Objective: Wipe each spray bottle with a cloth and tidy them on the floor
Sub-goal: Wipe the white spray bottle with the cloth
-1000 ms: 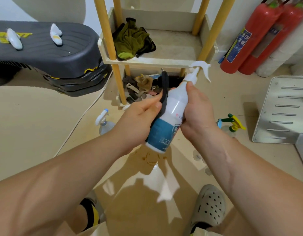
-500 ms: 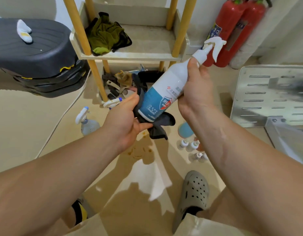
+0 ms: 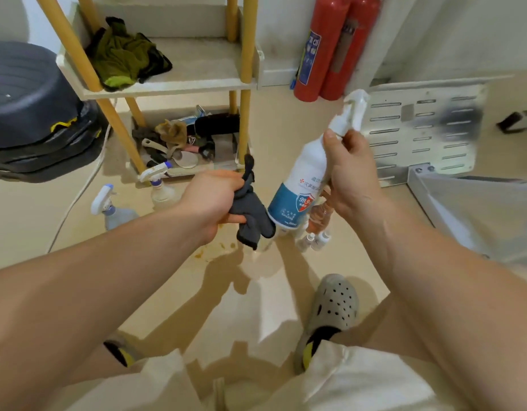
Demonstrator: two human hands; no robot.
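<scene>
My right hand [image 3: 349, 173] grips a white spray bottle with a blue label [image 3: 298, 185] around its upper body and holds it above the floor, nozzle up and tilted to the right. My left hand [image 3: 210, 197] clutches a dark grey cloth [image 3: 252, 215] whose loose end hangs down and touches the bottle's lower left side. Two clear spray bottles [image 3: 115, 210] [image 3: 160, 188] stand on the floor to the left, near the shelf. Several small white-capped bottles [image 3: 314, 240] stand on the floor beneath the held bottle.
A wooden-post shelf unit [image 3: 173, 84] holds a green rag [image 3: 123, 57] above and clutter in its bottom tray. Two red fire extinguishers [image 3: 324, 51] stand by the wall. A perforated metal panel [image 3: 419, 129] lies right. A dark machine [image 3: 34, 114] sits left, its white cord on the floor.
The cloth has slid off the bottle's base to its left side. My right hand has carried the bottle to the right and lower, turning it more upright. The camera view shifted right.
</scene>
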